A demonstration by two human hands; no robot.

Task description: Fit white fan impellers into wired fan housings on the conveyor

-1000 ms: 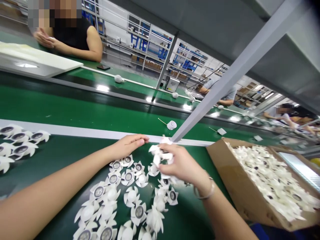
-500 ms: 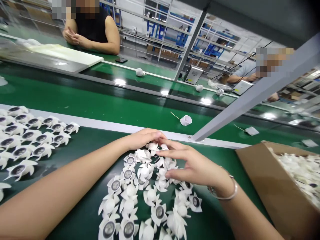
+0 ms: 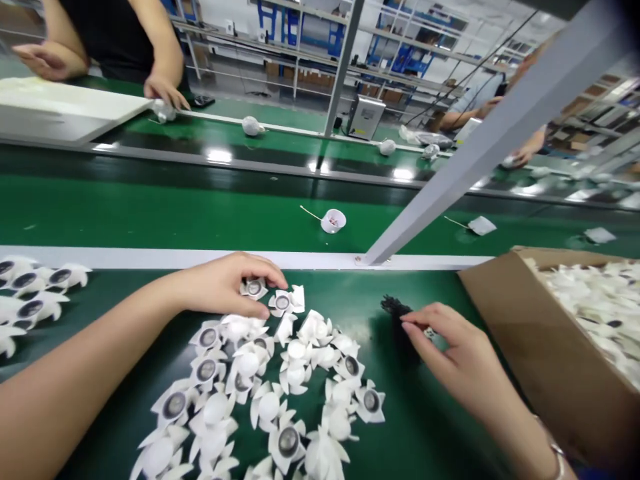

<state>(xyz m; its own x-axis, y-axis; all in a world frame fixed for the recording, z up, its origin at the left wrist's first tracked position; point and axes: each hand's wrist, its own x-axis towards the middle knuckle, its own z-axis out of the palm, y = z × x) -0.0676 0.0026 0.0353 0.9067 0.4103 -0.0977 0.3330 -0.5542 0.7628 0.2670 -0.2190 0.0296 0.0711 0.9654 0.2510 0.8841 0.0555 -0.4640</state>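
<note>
My left hand [image 3: 233, 283] reaches over the far edge of a group of small white fan wheels [image 3: 269, 405], its fingers apart and curved around a couple of them. Many of these wheels have pointed blades and a round hub with a dark ring. Off to the right, the thumb and fingers of my right hand [image 3: 453, 347] are pinched at the side of a black bundle [image 3: 395, 308] with a frayed-looking end. The lower part of that bundle is dark and hard to make out.
A cardboard box [image 3: 530, 333] full of white fan wheels stands at right. More wheels [image 3: 30, 293] lie at far left. Beyond the white rail, a green conveyor belt [image 3: 150, 213] carries a white cup-like part [image 3: 333, 221]. A slanted metal post [image 3: 450, 160] rises nearby. Two people sit across.
My right hand has left the fan wheels and moved right to the black bundle. My left hand stays at the wheels, fingers more visible. The view has shifted; the person opposite now touches a white part.
</note>
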